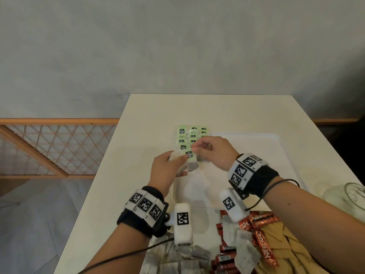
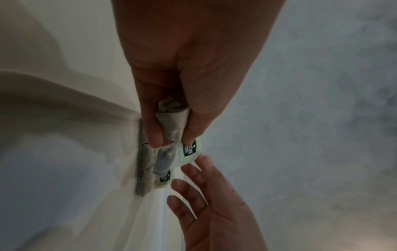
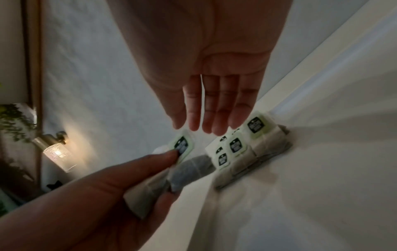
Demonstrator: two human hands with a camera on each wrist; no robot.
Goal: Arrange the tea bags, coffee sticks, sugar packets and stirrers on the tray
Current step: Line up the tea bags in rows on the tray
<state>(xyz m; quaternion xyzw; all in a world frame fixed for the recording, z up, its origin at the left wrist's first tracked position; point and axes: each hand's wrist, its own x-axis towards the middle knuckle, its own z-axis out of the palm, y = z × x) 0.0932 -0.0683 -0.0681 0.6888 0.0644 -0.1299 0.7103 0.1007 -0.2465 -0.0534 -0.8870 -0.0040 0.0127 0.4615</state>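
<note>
Rows of tea bags [image 1: 189, 135] with green tags lie at the far left corner of the white tray [image 1: 256, 155], also seen in the right wrist view [image 3: 236, 147]. My left hand [image 1: 169, 167] grips a bunch of tea bags [image 1: 177, 157] just in front of those rows, its thumb pressing on one green tag [image 3: 181, 146]. In the left wrist view the bunch [image 2: 171, 122] sits between thumb and fingers. My right hand [image 1: 197, 149] hovers over the rows with straight fingers [image 3: 204, 125], fingertips at the edge of the held tag [image 2: 190, 147].
At the table's near edge lie loose tea bags [image 1: 197, 256], red coffee sticks [image 1: 262, 234], small dark red packets [image 1: 225, 254] and tan paper pieces [image 1: 286, 244]. A glass jar [image 1: 355, 194] stands at the right. A wooden lattice rail [image 1: 49, 149] runs left of the table.
</note>
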